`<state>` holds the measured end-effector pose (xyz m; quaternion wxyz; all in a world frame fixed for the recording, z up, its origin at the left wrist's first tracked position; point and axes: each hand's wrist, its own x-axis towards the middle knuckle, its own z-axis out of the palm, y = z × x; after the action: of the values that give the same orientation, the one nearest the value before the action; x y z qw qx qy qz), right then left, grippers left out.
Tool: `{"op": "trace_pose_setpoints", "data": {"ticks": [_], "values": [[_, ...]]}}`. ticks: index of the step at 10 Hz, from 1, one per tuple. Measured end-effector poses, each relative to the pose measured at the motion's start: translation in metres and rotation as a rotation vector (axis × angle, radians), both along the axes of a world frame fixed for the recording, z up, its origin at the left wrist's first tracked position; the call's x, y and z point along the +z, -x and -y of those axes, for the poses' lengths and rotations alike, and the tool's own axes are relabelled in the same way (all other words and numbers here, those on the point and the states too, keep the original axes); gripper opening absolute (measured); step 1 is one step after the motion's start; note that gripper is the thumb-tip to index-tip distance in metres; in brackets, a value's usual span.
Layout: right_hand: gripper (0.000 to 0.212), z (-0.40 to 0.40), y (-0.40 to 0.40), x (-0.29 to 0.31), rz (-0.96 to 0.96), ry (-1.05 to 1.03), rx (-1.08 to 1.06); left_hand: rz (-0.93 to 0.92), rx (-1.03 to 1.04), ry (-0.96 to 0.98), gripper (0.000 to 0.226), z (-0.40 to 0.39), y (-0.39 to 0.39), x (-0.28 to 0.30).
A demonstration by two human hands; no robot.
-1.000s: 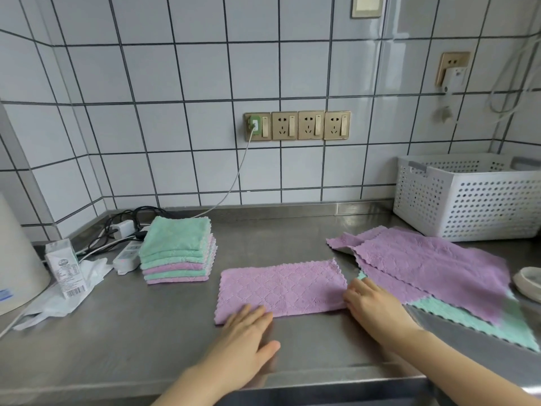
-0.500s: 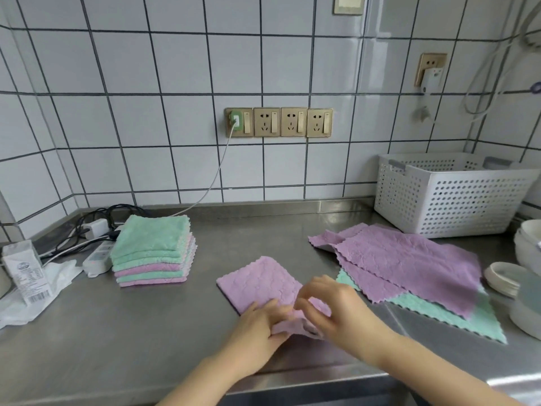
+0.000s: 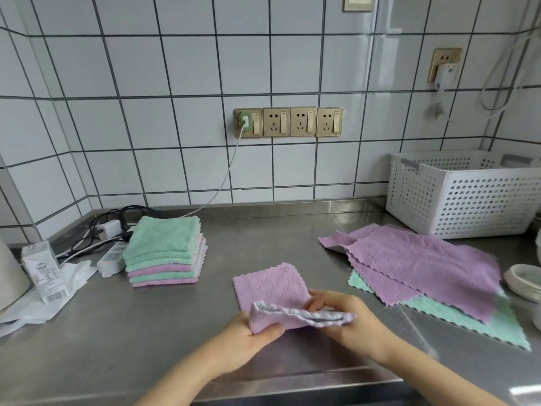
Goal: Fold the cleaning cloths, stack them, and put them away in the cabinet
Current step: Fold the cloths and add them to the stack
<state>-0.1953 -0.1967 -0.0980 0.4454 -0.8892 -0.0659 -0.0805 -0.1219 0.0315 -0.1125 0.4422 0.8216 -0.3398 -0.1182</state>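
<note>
Since the earlier frame, the near edge of the purple cloth (image 3: 270, 287) has been lifted off the table (image 3: 263, 235) and doubled over. The left hand (image 3: 248, 341) pinches the raised fold's left corner, fingers closed on it. The right hand (image 3: 351, 320) clamps the right end, fingers together. The folded stack (image 3: 165, 250) lies at left; unfolded cloths (image 3: 424, 271) lie at right.

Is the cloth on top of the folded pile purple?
No, the top cloth of the folded stack is green; purple ones only show lower down in the layers.
</note>
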Motion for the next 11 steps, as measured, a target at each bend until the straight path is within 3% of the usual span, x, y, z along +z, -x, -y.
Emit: {"op": "trace_pose_setpoints", "data": {"ticks": [2,3,4,5,6,7,8,9,11], "values": [[0.027,0.007,0.008,-0.001,-0.039,0.107,0.017,0.864,-0.162,-0.225,0.039,-0.023,-0.006,-0.021],[0.023,0.008,0.009,0.0,-0.057,0.128,0.038,0.765,-0.142,-0.132,0.036,-0.026,-0.005,-0.024],[0.026,0.003,0.007,0.009,-0.138,0.076,0.039,0.533,0.027,-0.127,0.027,-0.025,-0.005,-0.023],[0.032,0.002,-0.002,-0.008,-0.283,0.244,-0.291,0.344,0.161,-0.164,0.041,-0.019,-0.009,-0.014],[0.022,0.003,-0.028,-0.02,-0.003,0.089,-0.155,0.155,0.27,-0.105,0.043,-0.016,-0.016,-0.01],[0.048,0.001,-0.035,0.005,-0.008,-0.132,-0.217,-0.115,0.371,0.085,0.045,-0.013,-0.027,-0.007],[0.049,-0.015,-0.061,0.007,0.011,-0.023,-0.309,-0.297,0.466,0.166,0.033,-0.005,-0.036,-0.006],[0.046,-0.016,-0.081,0.0,-0.007,0.187,-0.342,-0.308,0.522,0.111,0.032,0.0,-0.042,-0.006],[0.041,-0.024,-0.096,0.0,0.124,0.237,-0.329,-0.229,0.579,0.016,0.026,-0.001,-0.046,-0.011]]}}
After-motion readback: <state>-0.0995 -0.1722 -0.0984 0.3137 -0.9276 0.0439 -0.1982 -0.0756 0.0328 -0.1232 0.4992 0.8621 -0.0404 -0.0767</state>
